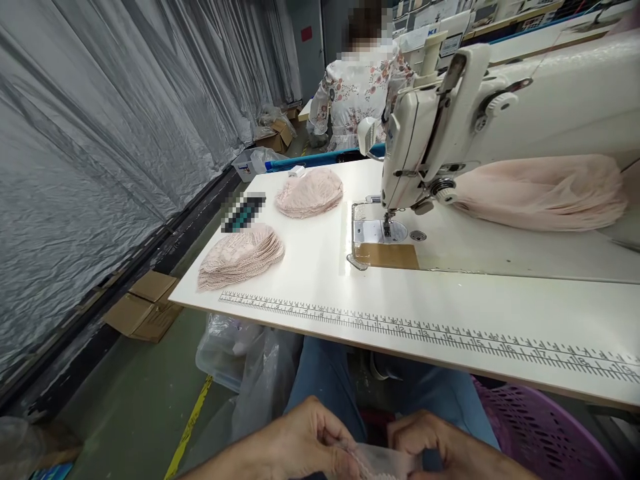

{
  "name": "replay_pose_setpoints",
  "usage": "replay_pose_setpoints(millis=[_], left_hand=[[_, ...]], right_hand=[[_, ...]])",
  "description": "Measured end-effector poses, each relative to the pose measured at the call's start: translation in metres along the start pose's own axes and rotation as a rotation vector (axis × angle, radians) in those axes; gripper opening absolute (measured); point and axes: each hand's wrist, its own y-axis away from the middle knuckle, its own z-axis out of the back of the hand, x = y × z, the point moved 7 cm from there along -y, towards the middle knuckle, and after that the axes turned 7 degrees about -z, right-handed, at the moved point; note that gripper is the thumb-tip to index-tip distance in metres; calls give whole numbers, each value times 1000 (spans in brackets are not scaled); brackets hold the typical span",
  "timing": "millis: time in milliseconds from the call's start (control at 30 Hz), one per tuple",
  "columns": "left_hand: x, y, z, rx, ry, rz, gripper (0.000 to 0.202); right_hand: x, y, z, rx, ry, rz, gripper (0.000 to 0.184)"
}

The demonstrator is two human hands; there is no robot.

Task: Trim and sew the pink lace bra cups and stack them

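Both hands — left hand [305, 440], right hand [435, 443] — pinching clear plastic bag [383, 461] | below table edge [400, 347] (lap-level, open room)

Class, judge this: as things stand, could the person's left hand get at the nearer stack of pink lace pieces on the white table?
Probably not at once: the left hand is below the table edge, gripping a clear bag with the right hand. Nothing blocks the nearer stack of pink lace pieces.

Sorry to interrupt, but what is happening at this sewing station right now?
A person seated at the white table holds a small clear plastic bag in the lap, left hand and right hand both pinching it. Two stacks of pink lace pieces lie beside the sewing machine. Another person works beyond.
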Motion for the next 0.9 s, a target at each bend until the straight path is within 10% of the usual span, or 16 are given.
replay_pose_setpoints(millis=[400,667,900], left_hand=[[1,4,14,-78,20,-31,54],[-19,0,-1,119,-246,-5,55],[-12,-1,14,66,-179,34,45]], right_hand=[[-2,3,-1,-71,-29,-64,23],[17,-7,-9,-26,30,-39,12],[-8,6,12,65,-54,-93,35]])
